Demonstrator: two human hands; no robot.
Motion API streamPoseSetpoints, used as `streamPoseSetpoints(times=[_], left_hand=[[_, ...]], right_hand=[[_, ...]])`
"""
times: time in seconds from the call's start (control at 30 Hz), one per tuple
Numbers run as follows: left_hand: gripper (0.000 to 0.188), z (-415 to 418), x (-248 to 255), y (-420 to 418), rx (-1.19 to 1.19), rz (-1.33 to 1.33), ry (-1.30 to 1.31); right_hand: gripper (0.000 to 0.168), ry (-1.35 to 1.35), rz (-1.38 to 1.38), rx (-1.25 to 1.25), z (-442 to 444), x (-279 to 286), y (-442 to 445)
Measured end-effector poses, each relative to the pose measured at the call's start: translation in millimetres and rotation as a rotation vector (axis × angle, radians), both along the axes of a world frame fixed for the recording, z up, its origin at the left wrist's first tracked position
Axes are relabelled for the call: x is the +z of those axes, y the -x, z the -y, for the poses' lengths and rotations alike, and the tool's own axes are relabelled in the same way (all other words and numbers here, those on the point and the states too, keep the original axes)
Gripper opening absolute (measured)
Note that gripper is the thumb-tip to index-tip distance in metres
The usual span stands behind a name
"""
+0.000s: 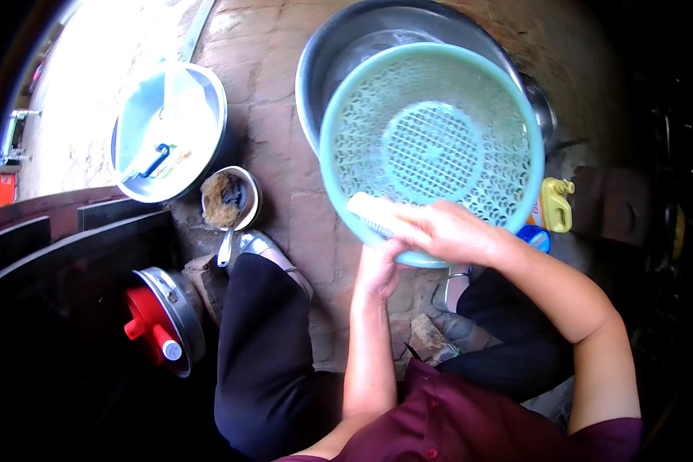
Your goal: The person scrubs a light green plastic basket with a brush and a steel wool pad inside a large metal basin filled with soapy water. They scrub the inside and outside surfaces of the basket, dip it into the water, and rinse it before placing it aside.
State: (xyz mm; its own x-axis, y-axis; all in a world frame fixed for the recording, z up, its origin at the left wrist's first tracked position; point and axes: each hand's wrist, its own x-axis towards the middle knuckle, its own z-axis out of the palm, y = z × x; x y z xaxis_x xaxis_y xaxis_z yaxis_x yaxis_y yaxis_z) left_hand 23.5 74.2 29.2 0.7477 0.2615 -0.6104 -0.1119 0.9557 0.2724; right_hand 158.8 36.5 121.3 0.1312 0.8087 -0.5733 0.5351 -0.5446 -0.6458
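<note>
A light green plastic colander basket [433, 144] is tilted over a wide grey metal basin [346, 58], and its inside faces up towards me. My left hand [381, 268] grips the near rim of the colander from below, its fingers partly hidden. Just above it, my right hand [439, 231] holds a white scrub brush [372, 211], whose bristles point down at the near left part of the rim. The two hands are very close together; whether they touch I cannot tell.
At left stands a shiny metal basin [213, 115] with a blue-handled item inside. Nearer are a small bowl [253, 187] with a scouring pad [219, 202] and a spoon [225, 248], and a metal pot [193, 329] holding red items. A yellow jug [556, 205] stands at right.
</note>
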Motion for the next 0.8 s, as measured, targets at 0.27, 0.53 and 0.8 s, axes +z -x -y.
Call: streamPoseSetpoints(times=[0.27, 0.53, 0.8], left_hand=[[0.054, 22, 8, -19, -0.121, 0.063, 0.013], [0.056, 43, 17, -36, -0.133, 0.121, 0.045], [0.055, 55, 19, -45, -0.172, 0.17, 0.05]], right_hand=[[0.046, -0.034, 0.024, -0.107, 33, 5, -9], [0.048, -0.133, 0.189, -0.225, 28, 2, -22], [0.047, -0.099, 0.23, -0.346, 23, -7, -38]])
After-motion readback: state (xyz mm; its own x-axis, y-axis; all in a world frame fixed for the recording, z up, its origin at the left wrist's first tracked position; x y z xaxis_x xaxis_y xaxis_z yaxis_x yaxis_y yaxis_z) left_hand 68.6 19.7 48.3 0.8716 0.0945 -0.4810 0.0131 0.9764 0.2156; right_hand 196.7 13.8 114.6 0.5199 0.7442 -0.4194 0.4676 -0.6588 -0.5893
